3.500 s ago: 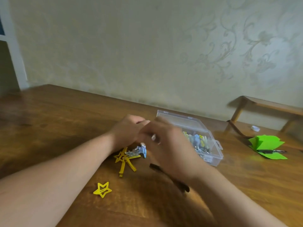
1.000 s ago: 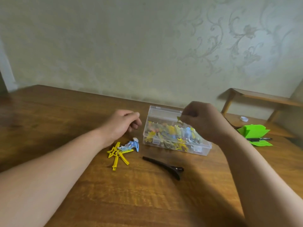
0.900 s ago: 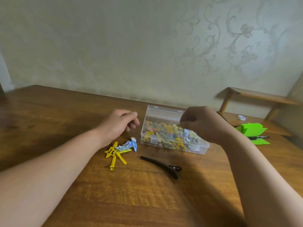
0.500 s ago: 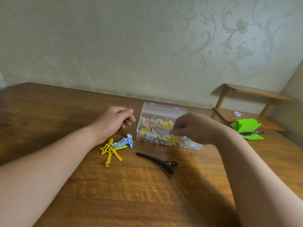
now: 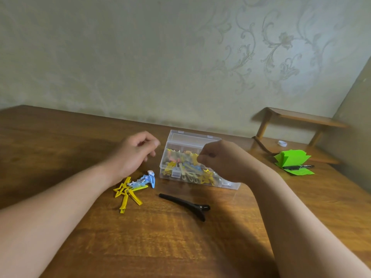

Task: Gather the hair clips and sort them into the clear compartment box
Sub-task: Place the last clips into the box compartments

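Observation:
The clear compartment box [image 5: 192,135] stands open on the wooden table [image 5: 160,247], holding several yellow, blue and orange hair clips. My right hand [image 5: 222,159] is over the box, its fingertips pinched at what looks like a yellow hair clip just inside. My left hand [image 5: 134,155] hovers left of the box with its fingers loosely curled and nothing in it. Below it lie a yellow star clip [image 5: 121,191], yellow bar clips [image 5: 124,205] and a blue clip [image 5: 147,180] in a small heap. A long black clip [image 5: 186,204] lies in front of the box.
Green folded paper [image 5: 291,158] with a black pen [image 5: 299,167] on it lies at the right. Behind it are a low wooden shelf [image 5: 301,117] and a white cap [image 5: 282,143]. A patterned wall runs along the table's far edge.
My right hand has dropped from above the box down to its contents. The lone yellow star seen near the table's front earlier is gone. My left hand has stayed above the heap.

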`<state>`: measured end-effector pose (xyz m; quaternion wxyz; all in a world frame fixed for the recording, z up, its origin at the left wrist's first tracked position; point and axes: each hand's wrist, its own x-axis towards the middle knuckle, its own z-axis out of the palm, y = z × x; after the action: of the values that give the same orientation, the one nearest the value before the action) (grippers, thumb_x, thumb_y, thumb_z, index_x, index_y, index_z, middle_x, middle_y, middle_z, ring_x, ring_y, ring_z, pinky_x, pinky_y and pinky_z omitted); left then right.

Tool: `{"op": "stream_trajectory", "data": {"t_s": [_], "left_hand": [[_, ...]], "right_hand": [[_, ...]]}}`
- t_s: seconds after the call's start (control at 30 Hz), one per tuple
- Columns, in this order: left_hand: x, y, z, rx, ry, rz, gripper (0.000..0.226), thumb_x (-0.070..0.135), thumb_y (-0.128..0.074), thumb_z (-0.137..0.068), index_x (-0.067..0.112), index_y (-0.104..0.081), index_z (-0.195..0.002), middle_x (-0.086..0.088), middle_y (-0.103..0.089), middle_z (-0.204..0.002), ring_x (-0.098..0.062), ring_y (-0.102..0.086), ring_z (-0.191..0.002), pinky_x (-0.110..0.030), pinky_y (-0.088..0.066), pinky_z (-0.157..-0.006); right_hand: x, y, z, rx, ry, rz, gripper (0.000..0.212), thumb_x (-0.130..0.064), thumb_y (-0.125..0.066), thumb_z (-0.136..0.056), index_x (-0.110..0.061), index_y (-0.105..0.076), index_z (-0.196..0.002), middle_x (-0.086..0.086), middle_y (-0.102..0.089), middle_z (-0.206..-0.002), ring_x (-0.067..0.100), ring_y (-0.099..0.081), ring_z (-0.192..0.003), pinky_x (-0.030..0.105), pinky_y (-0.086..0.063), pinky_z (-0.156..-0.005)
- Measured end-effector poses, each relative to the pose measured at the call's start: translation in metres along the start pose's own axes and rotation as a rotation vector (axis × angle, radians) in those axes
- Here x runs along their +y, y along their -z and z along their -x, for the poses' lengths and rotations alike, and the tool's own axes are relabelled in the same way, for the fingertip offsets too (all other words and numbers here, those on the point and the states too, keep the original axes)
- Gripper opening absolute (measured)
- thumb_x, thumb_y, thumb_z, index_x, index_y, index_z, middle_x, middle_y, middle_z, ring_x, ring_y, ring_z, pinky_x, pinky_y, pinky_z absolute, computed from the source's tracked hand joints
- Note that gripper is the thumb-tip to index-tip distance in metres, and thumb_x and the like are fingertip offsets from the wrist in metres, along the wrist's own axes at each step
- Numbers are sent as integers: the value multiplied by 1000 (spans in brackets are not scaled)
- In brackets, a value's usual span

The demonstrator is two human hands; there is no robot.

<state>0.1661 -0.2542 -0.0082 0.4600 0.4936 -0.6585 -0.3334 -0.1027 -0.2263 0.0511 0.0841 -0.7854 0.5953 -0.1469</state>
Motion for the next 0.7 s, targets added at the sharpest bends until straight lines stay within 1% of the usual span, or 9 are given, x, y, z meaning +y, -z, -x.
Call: {"op": "stream_trajectory", "data": {"t_s": [0.03,0.1,0.17,0.23,0.37,0.47,0.57,0.63,0.7], "left_hand": [[2,0,2,-21,-28,-33,18,30,-58,-109,27,-75,-115,0,-70,-100,-12,-61,-86,-30,-49,-79],[5,0,6,-75,-73,-105,20,33,-61,-108,35,-73,-123,4,-68,-109,-5,-61,-96,-25,-48,-85],[5,0,8,-107,-107,-161,20,33,-63,-107,33,-76,-121,4,-68,-114,-2,-60,-100,-23,-45,-85],[5,0,8,-126,-117,-187,18,32,-66,-105,30,-79,-118,0,-67,-116,-7,-62,-105,-23,-44,-85],[5,0,7,-128,-114,-211,19,30,-69,-103,26,-80,-118,-1,-68,-117,-10,-63,-105,-11,-42,-77],[4,-1,5,-125,-119,-199,19,32,-67,-105,28,-80,-116,2,-70,-118,-10,-63,-110,-19,-45,-87],[0,1,3,-92,-90,-82,20,35,-62,-107,32,-78,-119,7,-73,-118,-9,-65,-113,-27,-50,-96],[-3,3,-1,3,-39,57,20,36,-62,-106,31,-76,-120,3,-74,-115,-10,-68,-106,-26,-54,-91],[-4,6,-5,105,30,179,20,29,-62,-106,20,-76,-118,-2,-73,-106,-12,-64,-88,-20,-51,-73]], "right_hand": [[-2,-2,0,3,-1,-5,23,-41,-61,-105,-25,-76,-110,-8,-75,-99,12,-69,-90,40,-60,-88],[-6,-5,-1,17,3,-8,24,-44,-60,-105,-27,-76,-110,-8,-75,-100,13,-69,-91,41,-61,-88],[-11,-7,0,37,12,-3,25,-46,-60,-104,-28,-76,-109,-8,-75,-101,13,-69,-91,42,-60,-88],[-16,-8,1,66,29,2,26,-46,-59,-104,-28,-76,-107,-7,-75,-99,14,-68,-90,42,-60,-86],[-23,-13,1,110,66,-11,22,-47,-59,-104,-33,-75,-101,-14,-73,-90,12,-67,-85,43,-60,-83],[-30,-17,2,164,110,-40,18,-44,-61,-102,-35,-75,-97,-20,-70,-85,4,-65,-82,36,-57,-79],[-40,-23,3,196,171,-42,12,-39,-61,-103,-38,-72,-99,-24,-66,-89,-5,-60,-83,19,-47,-69],[-49,-31,4,238,247,-51,10,-35,-64,-102,-38,-72,-99,-21,-65,-94,0,-60,-87,19,-43,-70],[-59,-42,6,255,350,-21,10,-30,-67,-101,-36,-75,-104,-18,-66,-103,8,-58,-98,30,-46,-82]]}}
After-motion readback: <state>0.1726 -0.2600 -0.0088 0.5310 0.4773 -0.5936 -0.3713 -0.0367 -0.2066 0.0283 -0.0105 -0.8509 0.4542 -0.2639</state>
